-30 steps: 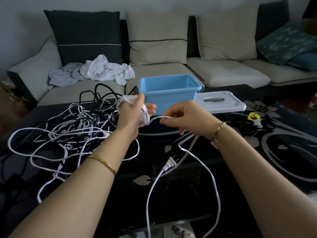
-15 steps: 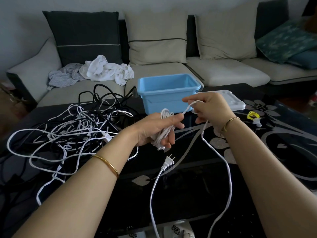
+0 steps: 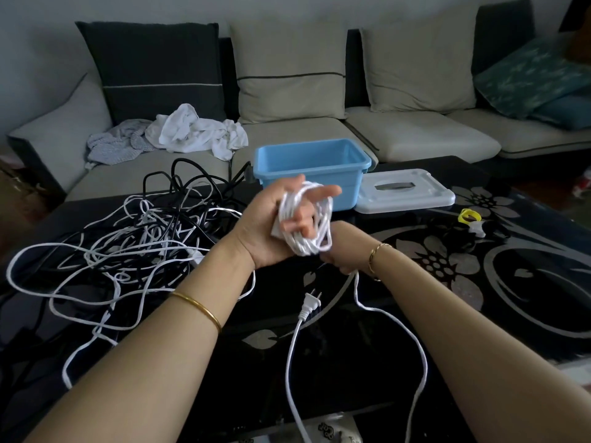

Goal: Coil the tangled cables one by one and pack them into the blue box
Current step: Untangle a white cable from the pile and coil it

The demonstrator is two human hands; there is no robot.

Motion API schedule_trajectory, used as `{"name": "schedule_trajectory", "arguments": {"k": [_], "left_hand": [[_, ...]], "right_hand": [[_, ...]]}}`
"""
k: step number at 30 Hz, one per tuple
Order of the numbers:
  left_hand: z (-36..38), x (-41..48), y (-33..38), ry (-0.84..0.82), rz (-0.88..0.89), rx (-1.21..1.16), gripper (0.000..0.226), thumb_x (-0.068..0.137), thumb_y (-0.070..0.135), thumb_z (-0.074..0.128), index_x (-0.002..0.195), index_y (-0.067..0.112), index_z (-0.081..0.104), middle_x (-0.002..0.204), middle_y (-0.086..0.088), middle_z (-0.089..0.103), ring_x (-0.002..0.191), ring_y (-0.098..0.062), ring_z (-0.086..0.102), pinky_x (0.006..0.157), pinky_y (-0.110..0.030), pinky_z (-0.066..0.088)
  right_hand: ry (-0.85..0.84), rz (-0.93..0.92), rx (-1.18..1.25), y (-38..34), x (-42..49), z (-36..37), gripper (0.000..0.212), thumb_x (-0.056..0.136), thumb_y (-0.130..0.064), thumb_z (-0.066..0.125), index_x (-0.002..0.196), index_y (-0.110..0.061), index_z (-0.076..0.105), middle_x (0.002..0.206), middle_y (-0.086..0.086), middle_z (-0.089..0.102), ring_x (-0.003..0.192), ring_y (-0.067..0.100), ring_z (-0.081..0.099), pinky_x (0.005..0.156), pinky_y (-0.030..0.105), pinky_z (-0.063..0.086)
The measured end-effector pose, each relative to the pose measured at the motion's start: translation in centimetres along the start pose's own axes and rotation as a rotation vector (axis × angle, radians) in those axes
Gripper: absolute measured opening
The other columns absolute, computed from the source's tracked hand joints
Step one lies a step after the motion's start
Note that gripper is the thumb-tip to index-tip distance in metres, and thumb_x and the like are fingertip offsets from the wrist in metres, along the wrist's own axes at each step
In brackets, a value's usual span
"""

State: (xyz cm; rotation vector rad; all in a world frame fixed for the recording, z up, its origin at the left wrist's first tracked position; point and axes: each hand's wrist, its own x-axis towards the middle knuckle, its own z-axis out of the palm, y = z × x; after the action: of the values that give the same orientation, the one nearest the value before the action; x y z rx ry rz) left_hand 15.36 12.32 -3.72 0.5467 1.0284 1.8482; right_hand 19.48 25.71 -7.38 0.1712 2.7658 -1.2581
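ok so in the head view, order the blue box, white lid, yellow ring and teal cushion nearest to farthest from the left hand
From the left hand, holding the white cable:
1. blue box, just behind it
2. white lid, right of the box
3. yellow ring, further right on the table
4. teal cushion, far right on the sofa

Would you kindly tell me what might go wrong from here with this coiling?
The white cable coil sits loosely round the left hand; loops may slip off the outstretched finger.
The white two-pin plug lies on the black glass table and may snag or whip as the right hand draws the loose white tail in.
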Motion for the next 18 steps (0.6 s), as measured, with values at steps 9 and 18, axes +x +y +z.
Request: {"name": "schedule_trajectory", "arguments": {"k": [9,18], "left_hand": [[-0.1,0.7,0.8,0.436,0.277,-0.139,0.089,0.090,0.071,0.017,0.122,-0.005,0.051,0.047,0.007,0.042,0.035,-0.005,0.037,0.056,-0.021,0.047],[-1.5,0.9,0.8,0.583,0.240,-0.125,0.048,0.101,0.041,0.020,0.104,0.002,0.049,0.047,-0.001,0.047,0.034,-0.013,0.040,0.063,-0.031,0.045]], "right_hand": [[-0.247,-0.086,-0.266,-2.4,-2.0,-0.3,0.011,0.090,-0.003,0.045,0.084,0.000,0.053,0.055,0.004,0.048,0.032,0.009,0.041,0.031,0.016,0.035],[-0.134,-0.239,-0.391,-4.2,-4.2,-2.4,0.018,0.094,-0.018,0.050,0.088,-0.012,0.066,0.061,-0.003,0.045,0.038,0.007,0.049,0.036,0.013,0.036]]}}
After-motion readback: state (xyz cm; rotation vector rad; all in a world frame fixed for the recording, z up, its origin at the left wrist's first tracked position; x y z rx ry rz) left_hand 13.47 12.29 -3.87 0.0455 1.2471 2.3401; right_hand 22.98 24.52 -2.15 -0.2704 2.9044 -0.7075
